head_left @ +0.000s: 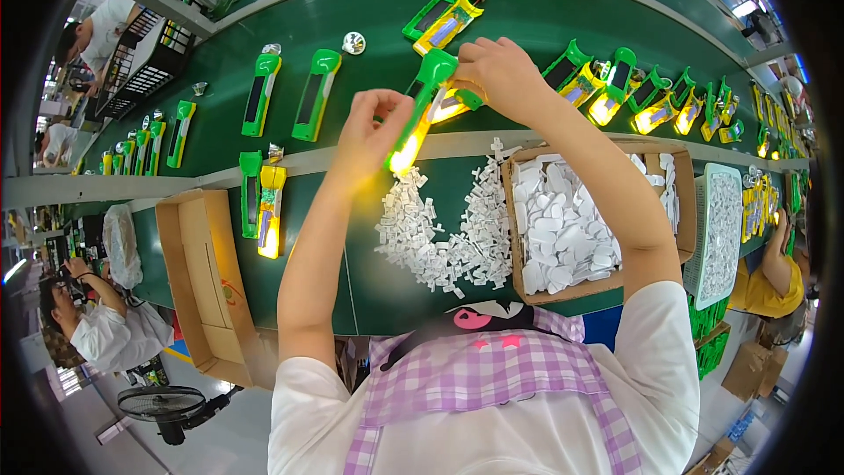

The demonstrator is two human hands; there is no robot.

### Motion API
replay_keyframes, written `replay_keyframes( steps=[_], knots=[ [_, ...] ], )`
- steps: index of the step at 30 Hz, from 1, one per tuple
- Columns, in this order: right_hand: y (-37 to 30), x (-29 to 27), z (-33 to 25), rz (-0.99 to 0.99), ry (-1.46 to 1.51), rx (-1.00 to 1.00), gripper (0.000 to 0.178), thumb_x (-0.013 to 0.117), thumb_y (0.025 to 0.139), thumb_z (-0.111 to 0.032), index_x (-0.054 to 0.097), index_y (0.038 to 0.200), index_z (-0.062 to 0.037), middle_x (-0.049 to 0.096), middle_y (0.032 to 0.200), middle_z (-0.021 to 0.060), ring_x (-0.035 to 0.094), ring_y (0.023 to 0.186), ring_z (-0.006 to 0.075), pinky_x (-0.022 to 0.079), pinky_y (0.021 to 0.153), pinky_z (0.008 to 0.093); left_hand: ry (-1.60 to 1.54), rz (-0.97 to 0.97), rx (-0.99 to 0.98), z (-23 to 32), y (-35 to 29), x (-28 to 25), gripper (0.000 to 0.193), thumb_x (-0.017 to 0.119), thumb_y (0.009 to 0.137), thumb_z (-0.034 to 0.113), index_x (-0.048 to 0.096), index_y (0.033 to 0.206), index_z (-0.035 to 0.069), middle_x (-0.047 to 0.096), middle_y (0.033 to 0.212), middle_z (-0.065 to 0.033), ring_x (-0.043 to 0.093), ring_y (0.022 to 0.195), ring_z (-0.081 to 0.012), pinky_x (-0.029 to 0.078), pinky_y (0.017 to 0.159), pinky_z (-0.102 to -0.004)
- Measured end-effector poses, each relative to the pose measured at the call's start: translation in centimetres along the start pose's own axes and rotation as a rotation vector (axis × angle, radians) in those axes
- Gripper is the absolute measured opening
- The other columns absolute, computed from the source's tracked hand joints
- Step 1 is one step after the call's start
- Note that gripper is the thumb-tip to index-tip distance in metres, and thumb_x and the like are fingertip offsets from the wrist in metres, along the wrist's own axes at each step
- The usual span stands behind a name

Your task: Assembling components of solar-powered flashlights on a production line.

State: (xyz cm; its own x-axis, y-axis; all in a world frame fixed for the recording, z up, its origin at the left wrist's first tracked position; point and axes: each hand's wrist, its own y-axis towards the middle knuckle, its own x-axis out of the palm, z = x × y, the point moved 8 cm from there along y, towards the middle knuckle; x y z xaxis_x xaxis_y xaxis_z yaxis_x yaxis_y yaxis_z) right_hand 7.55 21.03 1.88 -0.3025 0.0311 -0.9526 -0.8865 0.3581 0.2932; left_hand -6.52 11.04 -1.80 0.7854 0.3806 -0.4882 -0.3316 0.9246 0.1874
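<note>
A green-and-yellow hand lamp (431, 72) is held tilted in front of me, its lower end glowing bright. My left hand (374, 130) is closed on its lower left side, fingertips bent against the casing. On its upper right side my right hand (499, 77) pinches the head end, covering part of it. Behind the casing, by the right fingers, a second lit yellow part (450, 107) shows; whether it belongs to the same lamp I cannot tell. Just beyond my hands lies an opened lamp (447, 25). Small white plastic pieces (409, 224) are heaped on the bench below the held lamp.
A cardboard box (514, 251) of white oval pieces stands under my right forearm, beside a pale basket (716, 237) of small parts. Another cardboard box (207, 273) is at left. More lamps (316, 97) line the green bench (369, 0). Other people work on both sides.
</note>
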Motion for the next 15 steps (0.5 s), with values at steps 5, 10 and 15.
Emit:
replay_keyframes(
  steps=[5,10,15],
  knots=[
    [-2.0,-2.0,-2.5,-0.012,-0.057,-0.126,0.010,0.065,0.081,-0.021,0.066,0.089,-0.0153,0.055,0.084,-0.0005,0.054,0.087,0.0173,0.040,0.074,0.0315,-0.869,-0.453,-0.571,0.1,-3.5,4.0,0.035,0.054,0.095,0.029,0.050,0.118,0.004,0.058,0.104,-0.0116,0.060,0.096,-0.0212,0.053,0.077,-0.0349],
    [-5.7,-4.7,-3.2,0.063,0.325,0.117,0.011,0.064,0.083,-0.019,0.065,0.090,-0.0104,0.062,0.083,0.0054,0.060,0.080,0.0257,0.047,0.068,0.0371,-1.364,-0.633,-0.645,0.5,-6.5,7.7,0.038,0.051,0.095,0.030,0.049,0.123,0.003,0.059,0.116,-0.0148,0.062,0.101,-0.0248,0.055,0.078,-0.0390],
    [-13.0,-0.6,-0.4,-0.408,0.129,0.583,0.016,0.069,0.081,-0.023,0.067,0.081,-0.0069,0.064,0.067,0.0075,0.062,0.066,0.0279,0.049,0.060,0.0383,-1.117,-0.426,-0.586,1.1,-6.2,8.2,0.045,0.051,0.095,0.034,0.045,0.130,0.006,0.058,0.120,-0.0117,0.059,0.105,-0.0226,0.053,0.082,-0.0404]
  ],
)
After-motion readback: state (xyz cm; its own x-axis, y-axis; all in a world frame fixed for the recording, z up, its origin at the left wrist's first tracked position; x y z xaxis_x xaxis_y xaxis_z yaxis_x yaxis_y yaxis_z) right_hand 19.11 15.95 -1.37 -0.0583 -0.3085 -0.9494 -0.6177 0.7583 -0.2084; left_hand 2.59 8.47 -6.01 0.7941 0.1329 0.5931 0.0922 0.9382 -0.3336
